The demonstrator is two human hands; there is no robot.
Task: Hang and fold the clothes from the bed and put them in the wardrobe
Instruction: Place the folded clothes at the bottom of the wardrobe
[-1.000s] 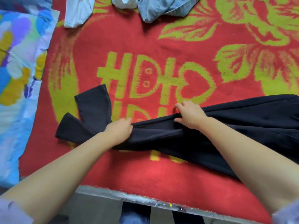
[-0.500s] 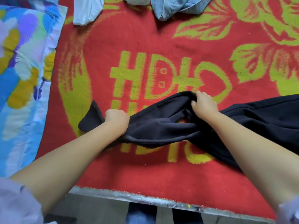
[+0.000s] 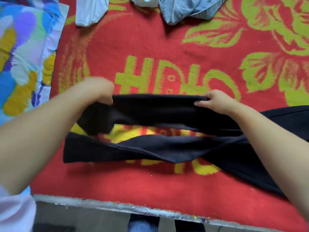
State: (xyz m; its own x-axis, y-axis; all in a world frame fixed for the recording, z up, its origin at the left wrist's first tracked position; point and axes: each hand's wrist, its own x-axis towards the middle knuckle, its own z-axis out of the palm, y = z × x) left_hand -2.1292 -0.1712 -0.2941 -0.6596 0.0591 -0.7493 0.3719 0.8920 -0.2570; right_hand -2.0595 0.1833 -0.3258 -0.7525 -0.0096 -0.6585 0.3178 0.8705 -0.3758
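Observation:
A pair of black trousers [image 3: 167,111] lies across the red bed cover, its waist end running off to the right. One leg is lifted and stretched level between my hands. My left hand [image 3: 98,91] grips that leg's left end, blurred by motion. My right hand [image 3: 215,102] pinches the same leg's upper edge further right. The other leg [image 3: 133,149] lies flat nearer the bed's front edge, slightly twisted.
The red cover [image 3: 150,39] carries a yellow-green pattern. A pale blue garment [image 3: 90,10], something white [image 3: 147,0] and a light denim garment [image 3: 187,9] lie at the far edge. A colourful pillow [image 3: 21,56] sits at the left. The bed's metal edge [image 3: 117,206] runs along the front.
Both hands have lifted one trouser leg off the bed and pulled it taut, moving apart and away from me. The other leg has dropped flat near the front.

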